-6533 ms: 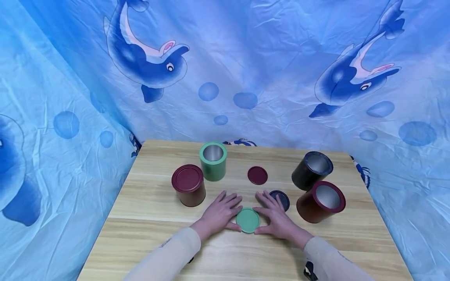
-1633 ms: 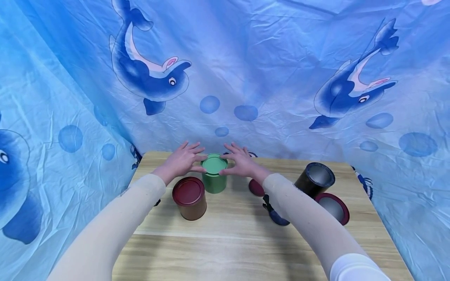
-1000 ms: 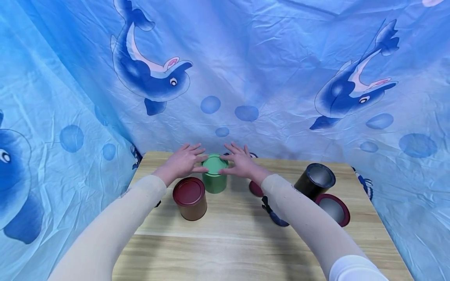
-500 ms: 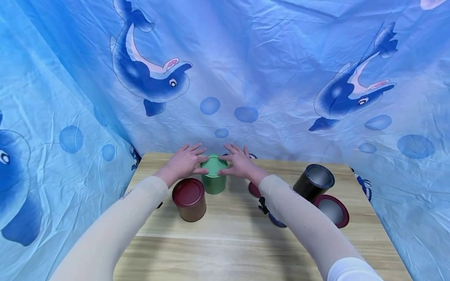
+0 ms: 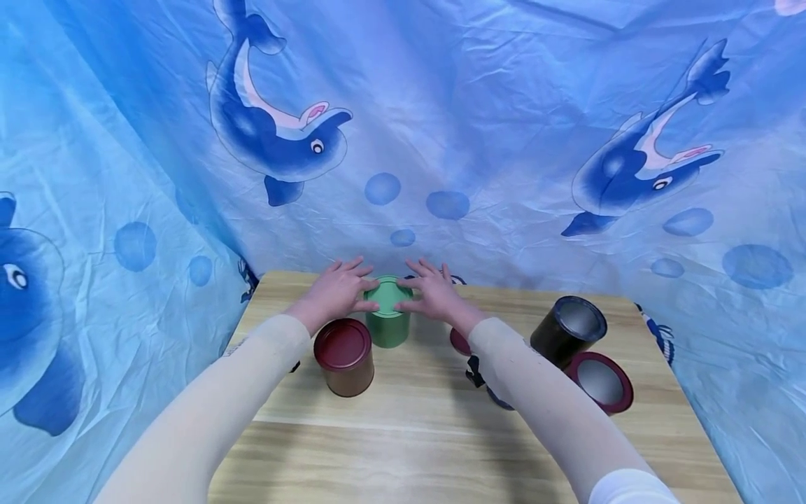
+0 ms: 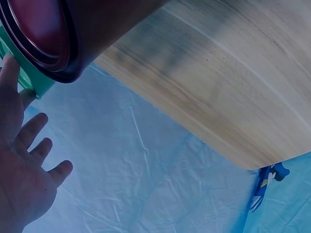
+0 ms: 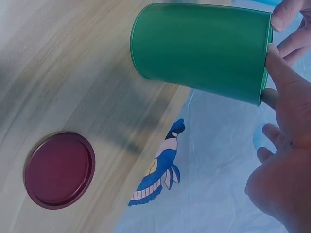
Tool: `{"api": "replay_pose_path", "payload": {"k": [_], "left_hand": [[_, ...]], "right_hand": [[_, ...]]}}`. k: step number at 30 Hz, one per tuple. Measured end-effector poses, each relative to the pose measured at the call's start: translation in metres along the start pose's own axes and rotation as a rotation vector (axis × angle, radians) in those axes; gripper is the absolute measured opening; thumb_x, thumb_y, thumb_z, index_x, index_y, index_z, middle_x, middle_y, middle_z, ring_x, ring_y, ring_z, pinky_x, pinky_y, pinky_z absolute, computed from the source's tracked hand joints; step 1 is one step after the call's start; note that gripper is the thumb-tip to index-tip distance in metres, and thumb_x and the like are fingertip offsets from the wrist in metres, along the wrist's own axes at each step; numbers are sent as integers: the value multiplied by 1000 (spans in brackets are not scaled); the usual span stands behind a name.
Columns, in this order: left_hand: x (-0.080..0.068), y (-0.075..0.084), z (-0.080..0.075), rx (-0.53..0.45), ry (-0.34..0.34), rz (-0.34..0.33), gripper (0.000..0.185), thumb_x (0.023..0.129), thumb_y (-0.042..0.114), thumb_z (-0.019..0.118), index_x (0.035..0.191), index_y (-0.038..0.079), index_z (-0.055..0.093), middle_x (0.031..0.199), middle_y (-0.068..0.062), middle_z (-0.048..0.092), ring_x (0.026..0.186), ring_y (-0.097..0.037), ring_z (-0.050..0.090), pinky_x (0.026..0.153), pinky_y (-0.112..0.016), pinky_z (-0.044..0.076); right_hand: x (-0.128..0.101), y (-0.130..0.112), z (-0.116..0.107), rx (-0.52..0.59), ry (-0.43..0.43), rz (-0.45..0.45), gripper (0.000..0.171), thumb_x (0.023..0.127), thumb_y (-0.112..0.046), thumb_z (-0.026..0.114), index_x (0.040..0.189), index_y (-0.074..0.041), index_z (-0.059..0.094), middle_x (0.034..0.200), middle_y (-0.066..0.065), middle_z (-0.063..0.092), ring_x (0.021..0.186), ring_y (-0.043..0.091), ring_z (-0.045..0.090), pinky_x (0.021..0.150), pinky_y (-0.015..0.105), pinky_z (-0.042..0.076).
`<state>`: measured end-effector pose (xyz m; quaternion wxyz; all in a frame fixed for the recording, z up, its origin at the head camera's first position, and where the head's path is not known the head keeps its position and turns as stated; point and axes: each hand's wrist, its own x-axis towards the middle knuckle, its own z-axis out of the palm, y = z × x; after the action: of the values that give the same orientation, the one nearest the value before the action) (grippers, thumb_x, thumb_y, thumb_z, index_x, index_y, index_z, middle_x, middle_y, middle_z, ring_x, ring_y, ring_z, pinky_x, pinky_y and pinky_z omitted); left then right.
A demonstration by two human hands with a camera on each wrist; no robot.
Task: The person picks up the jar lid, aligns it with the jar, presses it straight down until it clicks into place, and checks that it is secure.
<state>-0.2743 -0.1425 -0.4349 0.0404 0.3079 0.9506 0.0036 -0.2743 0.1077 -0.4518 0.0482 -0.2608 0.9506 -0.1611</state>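
Near the far edge of the bench [image 5: 390, 448], I see the green can [image 5: 387, 331] upright, green lid [image 5: 387, 295] on top. Left grip [image 5: 338, 288] and right grip [image 5: 436, 292] flank it, fingers spread apart, thumbs and index fingers touching the lid rim. Capped red can [image 5: 345, 360] just beside, slightly in front; red lid [image 7: 60, 171], black can [image 5: 554, 339], open red can [image 5: 600, 382] off right.

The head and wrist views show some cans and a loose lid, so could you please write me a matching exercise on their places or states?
1. Green can
2. Black can
3. Loose red lid
4. Lidded red can

A. Open-topped, towards the right side of the table
B. Left of the green can and nearer the person
C. Between the left hand and right hand
D. Lying flat

Pairs: 1-C, 2-A, 3-D, 4-B
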Motion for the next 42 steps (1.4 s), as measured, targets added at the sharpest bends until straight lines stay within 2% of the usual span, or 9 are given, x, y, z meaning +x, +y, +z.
{"api": "replay_pose_path", "payload": {"k": [6, 11, 18, 23, 29, 34, 38, 42], "left_hand": [[0, 3, -3, -14, 13, 11, 62, 101, 55, 68, 149, 17, 66, 164, -16, 48, 159, -42, 29, 123, -68, 30], [-1, 3, -6, -39, -5, 13, 62, 101, 54, 70, 149, 15, 66, 163, -18, 49, 159, -43, 28, 124, -67, 31], [7, 2, -5, -4, 13, 40, 62, 101, 53, 70, 148, 13, 66, 159, -21, 53, 156, -48, 33, 124, -64, 34], [9, 1, -8, 6, -26, 18, 65, 99, 56, 71, 148, 15, 66, 164, -20, 47, 159, -45, 27, 124, -67, 30], [10, 4, -14, 13, -2, 19, 65, 98, 57, 71, 147, 15, 67, 165, -20, 46, 160, -43, 26, 126, -67, 26], [13, 20, -28, 54, 23, 50, 68, 101, 59, 67, 154, 17, 61, 167, -17, 43, 160, -40, 27, 128, -64, 25], [18, 42, -36, 77, 28, 85, 69, 100, 60, 66, 154, 17, 61, 168, -16, 42, 160, -39, 28, 128, -62, 24], [24, 68, -37, 127, -3, 83, 74, 99, 65, 64, 157, 20, 58, 170, -14, 40, 161, -37, 28, 129, -61, 24]], "right_hand": [[-3, 0, -2, 19, 20, -9, 64, 96, -49, 79, 150, -18, 65, 174, 14, 30, 163, 41, 18, 125, 77, 6], [-3, -1, -2, -22, 5, -6, 65, 98, -52, 75, 153, -21, 62, 175, 12, 29, 164, 40, 17, 126, 75, 5], [-4, 1, -4, -59, 9, 7, 64, 99, -55, 72, 155, -24, 59, 175, 9, 29, 164, 39, 15, 126, 75, 3], [-1, 2, -6, -133, 5, -31, 67, 99, -60, 69, 154, -23, 60, 176, 10, 27, 165, 38, 12, 127, 74, 3], [-12, 8, -18, -68, 40, -55, 73, 99, -54, 73, 160, -19, 52, 175, 11, 29, 165, 35, 14, 128, 70, 3], [-34, 20, -30, -36, 66, -75, 71, 99, -46, 77, 159, -17, 53, 175, 12, 29, 164, 38, 17, 128, 71, 2], [-54, 33, -34, -38, 61, -66, 69, 98, -43, 79, 156, -13, 57, 174, 14, 30, 163, 40, 19, 128, 71, 0], [-69, 49, -32, -73, 40, -53, 70, 98, -45, 78, 156, -12, 57, 173, 15, 33, 163, 40, 20, 127, 72, 1]]}}
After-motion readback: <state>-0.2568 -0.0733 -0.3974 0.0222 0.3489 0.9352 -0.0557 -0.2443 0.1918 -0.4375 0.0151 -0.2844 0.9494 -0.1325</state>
